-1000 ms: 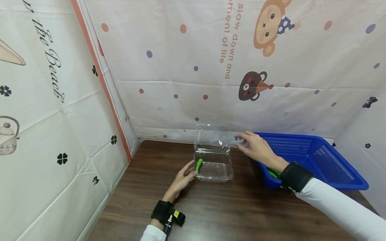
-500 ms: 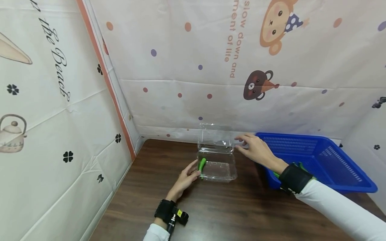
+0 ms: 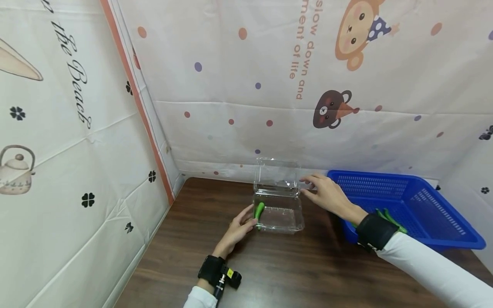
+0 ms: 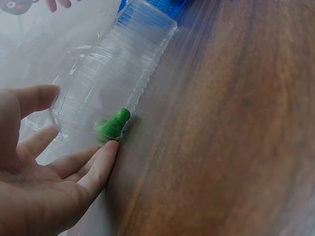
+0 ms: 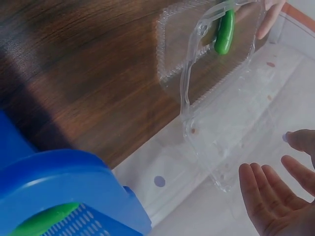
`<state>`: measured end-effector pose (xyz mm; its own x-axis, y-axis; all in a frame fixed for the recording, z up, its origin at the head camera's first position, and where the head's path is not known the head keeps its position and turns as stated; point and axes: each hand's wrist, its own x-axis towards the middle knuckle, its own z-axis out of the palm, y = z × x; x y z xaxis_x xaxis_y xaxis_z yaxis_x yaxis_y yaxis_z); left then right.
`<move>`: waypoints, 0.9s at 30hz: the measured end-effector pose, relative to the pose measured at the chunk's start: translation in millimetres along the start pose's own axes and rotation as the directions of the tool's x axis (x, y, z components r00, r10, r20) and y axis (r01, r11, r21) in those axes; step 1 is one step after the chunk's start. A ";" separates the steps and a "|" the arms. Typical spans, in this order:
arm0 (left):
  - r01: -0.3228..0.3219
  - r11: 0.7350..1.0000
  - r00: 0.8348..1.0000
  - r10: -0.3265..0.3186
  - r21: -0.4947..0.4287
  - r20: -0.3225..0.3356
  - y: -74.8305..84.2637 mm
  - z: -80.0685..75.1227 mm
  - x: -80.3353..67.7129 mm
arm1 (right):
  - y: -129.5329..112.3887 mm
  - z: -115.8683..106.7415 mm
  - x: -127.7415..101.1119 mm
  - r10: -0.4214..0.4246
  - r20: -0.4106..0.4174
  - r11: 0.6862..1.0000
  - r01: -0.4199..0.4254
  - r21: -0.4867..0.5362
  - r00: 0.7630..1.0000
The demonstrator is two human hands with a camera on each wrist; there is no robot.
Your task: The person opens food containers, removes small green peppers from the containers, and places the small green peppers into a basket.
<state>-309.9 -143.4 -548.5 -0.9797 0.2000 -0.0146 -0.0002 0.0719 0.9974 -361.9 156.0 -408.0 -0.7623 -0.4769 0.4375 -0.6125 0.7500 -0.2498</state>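
A clear plastic clamshell box point(image 3: 281, 216) sits on the brown table, its lid point(image 3: 276, 176) standing upright at the back. A green pod point(image 3: 259, 209) lies inside at the box's left end. My left hand point(image 3: 247, 217) has straight fingers, and a fingertip point(image 4: 109, 149) touches the box wall beside the green pod point(image 4: 114, 123). My right hand point(image 3: 310, 183) is open, fingers spread just right of the lid's edge. In the right wrist view that hand point(image 5: 281, 189) sits close to the lid point(image 5: 216, 132); I cannot tell whether they touch.
A blue plastic basket point(image 3: 431, 201) stands at the right of the table with green pods point(image 3: 390, 217) at its near corner. Patterned cloth walls close in the left and back. Bare wood table point(image 3: 292, 265) lies in front of the box.
My right hand has edged a little closer to the lid's right edge. The left hand stays at the box's left side, and the view has shifted slightly.
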 end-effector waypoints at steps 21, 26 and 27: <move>0.016 1.000 1.000 -0.016 -0.001 -0.004 0.2 1.2 1.8 | 2.3 10.8 -2.5 -0.011 0.004 0.999 0.011 -0.047 1.000; 0.018 1.000 1.000 -0.018 -0.005 -0.005 -1.0 1.1 2.0 | 2.3 14.8 -0.9 -0.025 0.005 0.999 0.025 -0.032 1.000; 0.015 1.000 1.000 -0.015 -0.004 -0.004 -1.1 1.0 2.2 | 2.1 15.7 -0.5 -0.028 0.004 0.999 0.028 -0.028 1.000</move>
<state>-311.8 -142.1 -549.7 -0.9803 0.1955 -0.0292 -0.0156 0.0710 0.9974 -366.1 150.6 -422.3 -0.7459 -0.4995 0.4406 -0.6275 0.7488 -0.2133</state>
